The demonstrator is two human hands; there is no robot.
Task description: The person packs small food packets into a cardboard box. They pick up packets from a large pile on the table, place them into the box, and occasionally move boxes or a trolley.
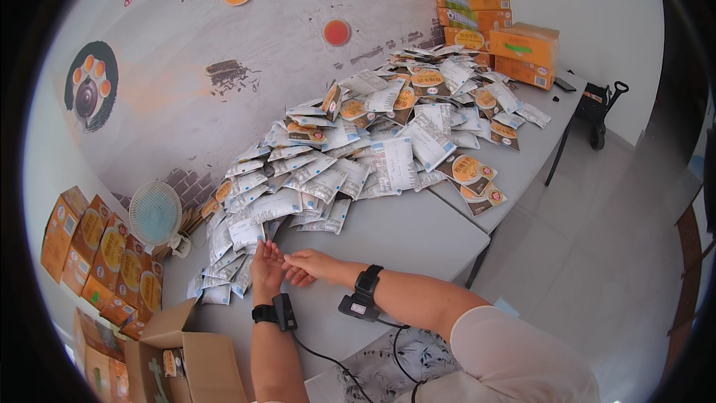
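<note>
My left hand reaches up from the lower edge, fingers extended and slightly bent, fingertips at the corner of a white pouch on the pile's near edge; whether they touch it is unclear. My right hand is beside it, fingers loosely bent and apart, nothing visible in them. Both wrists wear black strapped devices with cables. The large heap of flat pouches, some white side up, others brown and orange, spreads along two grey tables.
An open cardboard box with pouches stands at lower left, near stacked orange cartons and a small fan. More orange cartons stand at the far end, with a dark phone-like object. A black folded cart stands beyond.
</note>
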